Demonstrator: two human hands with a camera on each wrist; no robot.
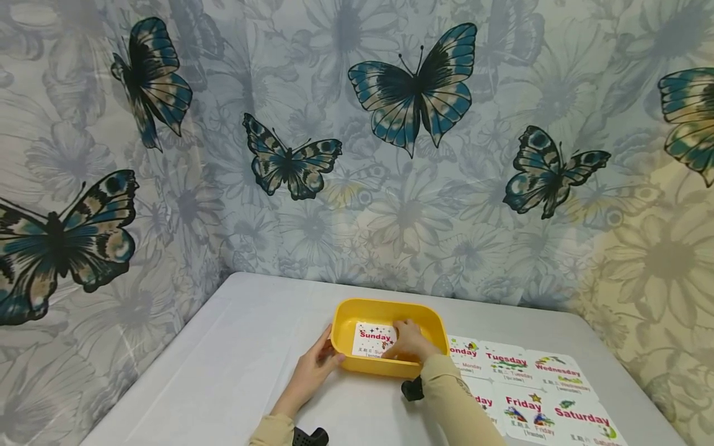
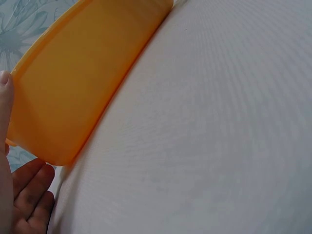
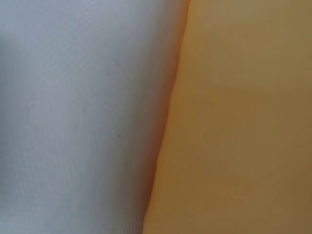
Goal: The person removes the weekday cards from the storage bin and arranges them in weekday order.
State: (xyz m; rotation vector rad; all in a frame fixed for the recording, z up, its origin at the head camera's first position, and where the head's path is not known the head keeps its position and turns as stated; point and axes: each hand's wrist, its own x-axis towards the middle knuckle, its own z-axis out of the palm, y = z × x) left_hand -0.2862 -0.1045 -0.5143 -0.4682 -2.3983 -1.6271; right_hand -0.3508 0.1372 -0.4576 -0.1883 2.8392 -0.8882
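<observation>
A yellow plastic bin (image 1: 385, 367) stands on the white table, and inside it is a white card printed "Sunday" (image 1: 369, 342). My left hand (image 1: 312, 370) holds the bin's near left corner, thumb at the front and fingers round the left end. The left wrist view shows its fingertips (image 2: 35, 183) against the corner of the bin. Reaching over the front rim, my right hand (image 1: 411, 342) grips the right edge of the Sunday card, thumb toward the near side; part of the card is hidden by it. The right wrist view has only the bin's wall (image 3: 239, 122) and tabletop.
Right of the bin, day cards lie in two rows: Monday (image 1: 468, 354), Tuesday (image 1: 504, 362), Wednesday (image 1: 558, 371), then a partly hidden card (image 1: 484, 406), Friday (image 1: 527, 412) and Saturday (image 1: 582, 421). A butterfly-patterned cloth (image 1: 390, 204) hangs behind the table (image 1: 234, 347).
</observation>
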